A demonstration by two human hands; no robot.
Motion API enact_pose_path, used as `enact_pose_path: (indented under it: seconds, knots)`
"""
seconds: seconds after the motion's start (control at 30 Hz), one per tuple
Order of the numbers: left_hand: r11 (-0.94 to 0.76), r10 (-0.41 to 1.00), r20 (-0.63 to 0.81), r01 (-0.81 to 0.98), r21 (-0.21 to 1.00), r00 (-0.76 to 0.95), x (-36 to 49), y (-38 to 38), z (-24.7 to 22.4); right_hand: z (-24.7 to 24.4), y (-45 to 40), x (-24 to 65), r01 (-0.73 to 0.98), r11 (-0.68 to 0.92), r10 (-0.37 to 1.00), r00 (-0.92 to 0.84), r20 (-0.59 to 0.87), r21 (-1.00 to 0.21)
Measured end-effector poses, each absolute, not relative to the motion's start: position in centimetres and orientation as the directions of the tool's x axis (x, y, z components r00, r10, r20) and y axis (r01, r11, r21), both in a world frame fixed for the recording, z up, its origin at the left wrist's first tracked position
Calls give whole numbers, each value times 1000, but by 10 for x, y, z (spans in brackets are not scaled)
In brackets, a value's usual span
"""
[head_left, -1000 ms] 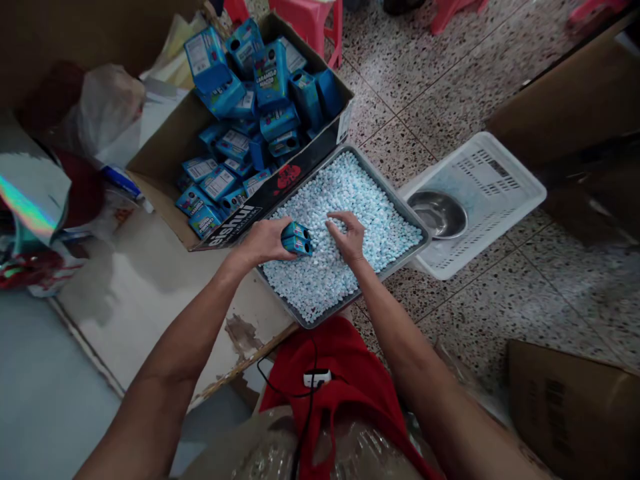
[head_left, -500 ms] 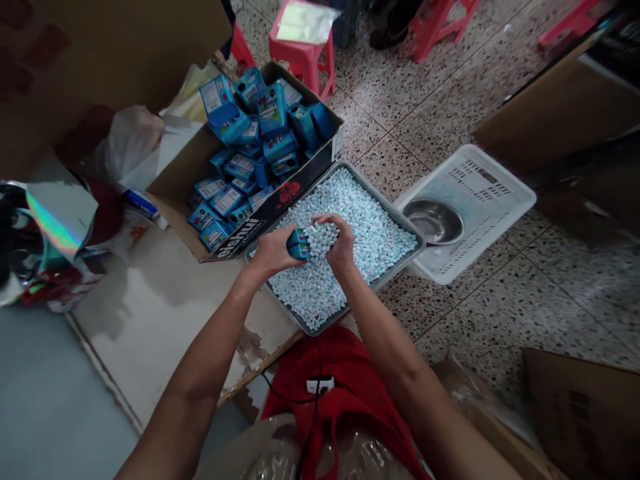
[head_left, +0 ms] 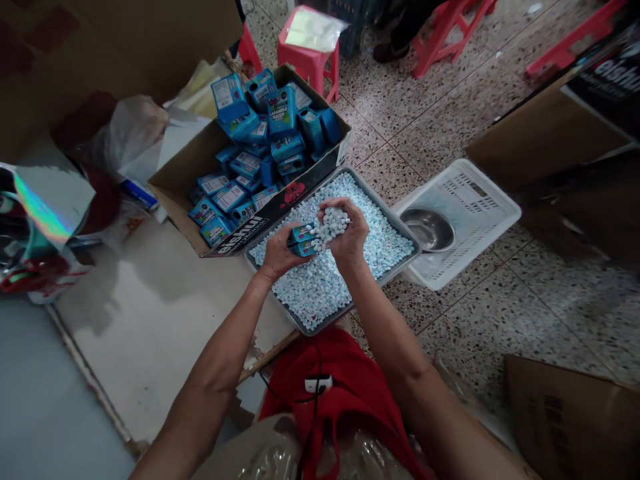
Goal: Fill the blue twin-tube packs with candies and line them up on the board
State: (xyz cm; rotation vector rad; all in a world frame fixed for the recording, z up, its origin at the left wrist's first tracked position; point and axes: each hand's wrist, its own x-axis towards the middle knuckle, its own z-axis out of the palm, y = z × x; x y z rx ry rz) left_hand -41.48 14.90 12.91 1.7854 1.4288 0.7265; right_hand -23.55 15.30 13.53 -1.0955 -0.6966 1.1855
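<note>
My left hand is closed around a small blue candy box, tilted with its top toward my right hand. A heap of pale blue and white candies fills my cupped right hand, whose fingers curl around it. Some of these candies lie at the mouth of the box. Both hands are above a grey tray spread with many more of the same candies. Left of the tray, a cardboard carton holds several blue candy boxes.
Right of the tray, a white plastic basket carries a metal bowl. Pink stools and a person's foot are beyond. Plastic bags lie at left; a cardboard box stands at lower right.
My right hand has risen and turned, bringing its heap of candies up against the box mouth. The box in my left hand has shifted slightly right. The camera view has moved a little.
</note>
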Motion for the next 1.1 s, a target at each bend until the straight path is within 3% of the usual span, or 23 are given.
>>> enact_pose_path:
  seconds: [0.4, 0.6, 0.73, 0.8, 0.87, 0.97, 1.03, 1.1]
  knots:
    - [-208, 955, 30, 591, 779, 296, -428, 162, 123, 148, 153, -251, -254, 71, 963, 268, 0, -965]
    - [-246, 942, 58, 566, 787, 330, -440, 152, 104, 154, 120, -262, -200, 99, 991, 104, 80, -975]
    - [-168, 966, 33, 523, 836, 257, -456, 136, 92, 148, 118, -242, -85, 149, 983, 119, 138, -985]
    - [-155, 969, 33, 500, 852, 244, -468, 126, 90, 133, 141, -230, 90, 151, 981, 108, 161, -984]
    - [-157, 971, 40, 497, 854, 236, -482, 117, 91, 108, 175, -226, 339, 198, 978, -137, 160, -920]
    - [-163, 973, 46, 534, 829, 226, -500, 106, 94, 69, 222, -234, 558, 432, 798, -603, 13, -708]
    - [-154, 976, 35, 564, 812, 216, -509, 101, 94, 51, 237, -243, 606, 553, 690, -718, -93, -572]
    - [-133, 978, 12, 580, 803, 208, -515, 97, 94, 44, 238, -249, 648, 595, 680, -721, -131, -476]
